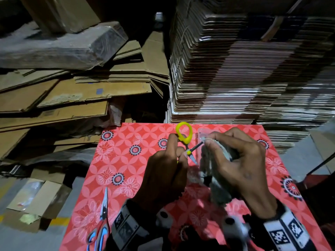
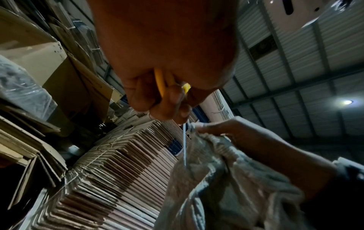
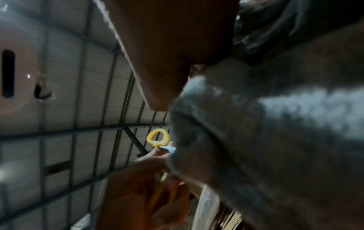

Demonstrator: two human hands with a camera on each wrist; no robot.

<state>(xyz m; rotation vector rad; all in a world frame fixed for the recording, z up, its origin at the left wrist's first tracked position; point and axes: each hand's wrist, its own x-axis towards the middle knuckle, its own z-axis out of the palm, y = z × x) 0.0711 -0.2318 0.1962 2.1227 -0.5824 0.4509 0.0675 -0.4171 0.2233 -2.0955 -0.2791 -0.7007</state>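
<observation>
Nearest, at 7 o'clock on the red flowered table point(image 1: 126, 160), lies a pair of red-and-blue scissors point(image 1: 104, 209), blades together and pointing to 12. Just beyond, at the centre, the left hand point(image 1: 163, 176) curls its fingers round the lower handle of the yellow scissors point(image 1: 187, 139). Their other handle loop stands free toward 12 o'clock, and the blades are parted toward 3, right beside the cloth. There the right hand point(image 1: 243, 165) pinches the top edge of a grey cloth point(image 1: 217, 192) between thumb and forefinger, the other fingers curled over the bundle. Farther off, loose cardboard sheets point(image 1: 72, 93) lie at 10 o'clock, and a tall stack of flattened cartons point(image 1: 235, 78) rises at 1 o'clock
</observation>
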